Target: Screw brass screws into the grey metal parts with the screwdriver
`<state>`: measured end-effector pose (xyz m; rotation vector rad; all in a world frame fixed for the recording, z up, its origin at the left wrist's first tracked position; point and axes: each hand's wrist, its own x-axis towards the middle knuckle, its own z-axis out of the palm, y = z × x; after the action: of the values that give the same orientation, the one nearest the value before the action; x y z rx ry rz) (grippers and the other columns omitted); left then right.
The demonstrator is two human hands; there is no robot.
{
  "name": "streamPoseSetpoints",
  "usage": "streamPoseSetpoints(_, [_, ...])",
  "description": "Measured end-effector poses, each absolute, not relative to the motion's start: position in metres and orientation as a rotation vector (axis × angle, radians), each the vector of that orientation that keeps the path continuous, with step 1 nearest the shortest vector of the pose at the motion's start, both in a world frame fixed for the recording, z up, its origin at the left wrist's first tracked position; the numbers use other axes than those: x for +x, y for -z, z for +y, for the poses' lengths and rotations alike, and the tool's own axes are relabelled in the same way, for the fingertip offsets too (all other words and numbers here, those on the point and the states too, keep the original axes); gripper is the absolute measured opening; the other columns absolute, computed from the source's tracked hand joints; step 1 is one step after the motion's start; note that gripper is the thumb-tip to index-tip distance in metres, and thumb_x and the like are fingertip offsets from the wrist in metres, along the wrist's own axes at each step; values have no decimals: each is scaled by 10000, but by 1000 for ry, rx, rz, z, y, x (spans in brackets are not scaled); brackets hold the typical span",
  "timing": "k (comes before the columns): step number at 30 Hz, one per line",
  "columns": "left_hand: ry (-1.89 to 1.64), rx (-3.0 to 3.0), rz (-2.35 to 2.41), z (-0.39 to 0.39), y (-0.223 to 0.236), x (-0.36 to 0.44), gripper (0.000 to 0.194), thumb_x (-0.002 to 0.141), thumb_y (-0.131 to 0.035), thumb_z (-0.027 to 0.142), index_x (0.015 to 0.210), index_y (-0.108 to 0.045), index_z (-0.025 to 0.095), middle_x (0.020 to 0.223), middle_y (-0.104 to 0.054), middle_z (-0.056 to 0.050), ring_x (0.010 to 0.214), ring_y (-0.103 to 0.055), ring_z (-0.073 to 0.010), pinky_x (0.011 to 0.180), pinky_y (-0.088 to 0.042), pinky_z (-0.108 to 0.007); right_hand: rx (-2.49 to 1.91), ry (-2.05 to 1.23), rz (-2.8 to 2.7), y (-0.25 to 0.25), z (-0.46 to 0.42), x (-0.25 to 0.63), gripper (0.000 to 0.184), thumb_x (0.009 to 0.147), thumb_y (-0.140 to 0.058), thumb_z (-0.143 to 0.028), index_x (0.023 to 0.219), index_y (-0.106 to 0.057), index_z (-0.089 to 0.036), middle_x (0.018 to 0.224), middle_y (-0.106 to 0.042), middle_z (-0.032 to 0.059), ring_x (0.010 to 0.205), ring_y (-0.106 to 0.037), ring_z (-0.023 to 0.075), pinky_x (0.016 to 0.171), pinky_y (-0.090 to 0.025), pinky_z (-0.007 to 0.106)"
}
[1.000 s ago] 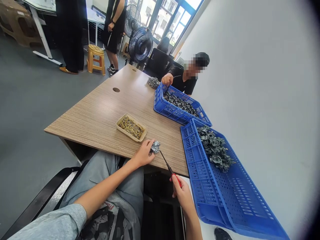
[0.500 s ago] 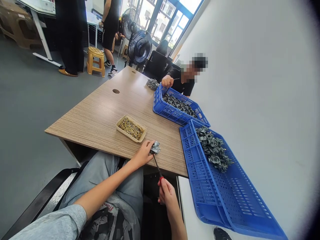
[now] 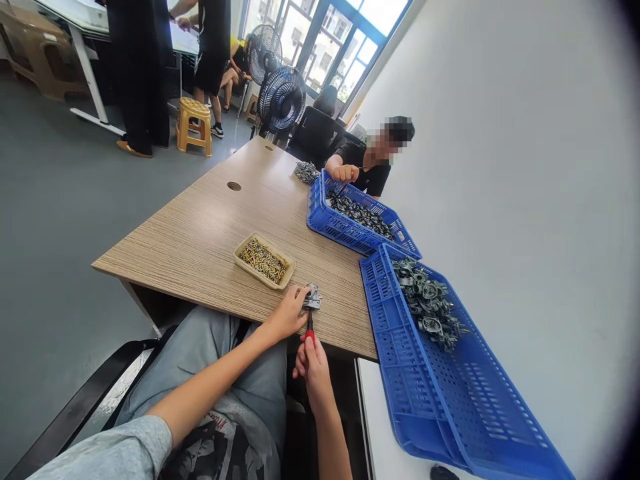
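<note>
Near the front edge of the table, my left hand is closed on a small grey metal casting, holding it against the tabletop. My right hand grips the red handle of a screwdriver. Its dark shaft points away from me and reaches the near side of the casting; the exact contact of the tip is too small to make out. Just beyond my left hand stands a cream plastic tray of small brass-coloured screws.
On the right, a blue crate holds similar metal castings. Behind it another blue crate holds many dark parts; a co-worker's hand is above it. A heap of small metal parts lies on the wooden table.
My right hand has moved up and left, bringing the screwdriver more upright in view and closer to the casting. The casting has turned slightly under my left hand. The co-worker's hand has shifted right.
</note>
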<state>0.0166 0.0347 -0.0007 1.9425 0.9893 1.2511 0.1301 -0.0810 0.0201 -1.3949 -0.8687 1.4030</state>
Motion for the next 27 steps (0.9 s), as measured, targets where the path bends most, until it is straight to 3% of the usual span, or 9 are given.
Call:
streamPoseSetpoints(13, [-1265, 1932, 961, 34, 1, 17, 814, 788, -457, -6, 1554, -292, 213, 1303, -485, -131, 1245, -489, -261, 1125, -427, -460, -1278, -1456, -705, -23, -35, 135, 529, 712, -819, -601, 944, -514, -236, 651, -404, -110, 451, -288, 38, 413, -362, 170])
streamPoseSetpoints(20, [-1309, 1914, 968, 40, 5, 20, 799, 818, -448, 15, 1565, -248, 212, 1367, -458, -140, 1319, -458, -271, 1161, -393, -494, -1210, -1405, -701, -34, -29, 143, 467, 746, -793, -575, 913, -523, -233, 664, -390, -93, 472, -288, 50, 412, -317, 171])
streamPoseSetpoints(27, [-1250, 1951, 986, 42, 0, 18, 708, 863, -450, 66, 1536, -289, 217, 1267, -495, -116, 993, -579, -196, 1027, -490, -426, -1158, -1260, -647, -75, -51, 187, 434, 758, -811, -553, 933, -593, -221, 684, -390, -80, 492, -280, 47, 422, -305, 162])
